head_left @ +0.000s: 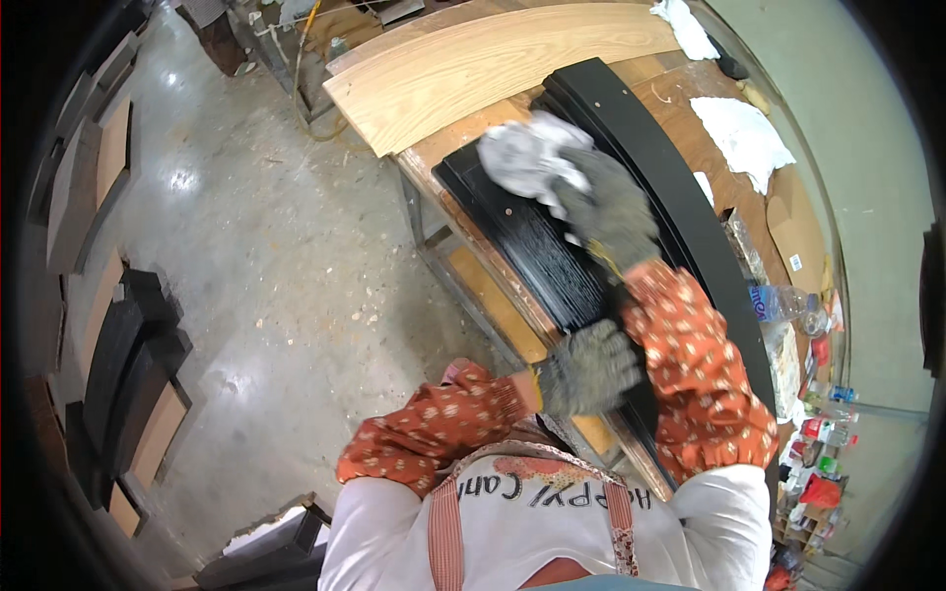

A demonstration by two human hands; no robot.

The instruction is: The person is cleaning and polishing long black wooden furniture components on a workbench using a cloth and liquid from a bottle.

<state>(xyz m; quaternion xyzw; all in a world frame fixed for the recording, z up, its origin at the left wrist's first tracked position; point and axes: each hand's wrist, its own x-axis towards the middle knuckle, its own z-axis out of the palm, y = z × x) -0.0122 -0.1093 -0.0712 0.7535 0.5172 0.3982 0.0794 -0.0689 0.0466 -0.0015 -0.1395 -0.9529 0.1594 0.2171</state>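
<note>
My right hand (pixel 613 209), in a grey-green knit work glove, presses a crumpled white cloth (pixel 532 158) against the far part of a long black wooden panel (pixel 512 231). The panel lies on the workbench, and a wet-looking sheen shows on its surface between my hands. Nearer to my body, my left hand (pixel 589 370), in a matching glove, rests on the same panel with its fingers laid across it and nothing visible in them. Along the panel's right side runs a curved black moulding (pixel 680 187). Patterned orange sleeves cover both my forearms.
A curved light-wood board (pixel 503 64) lies across the bench's far end. White cloths (pixel 741 138), cardboard (pixel 796 229) and a plastic bottle (pixel 783 303) sit along the right side. Black panels (pixel 123 360) are stacked on the floor at left. A person's legs (pixel 219 41) show far left.
</note>
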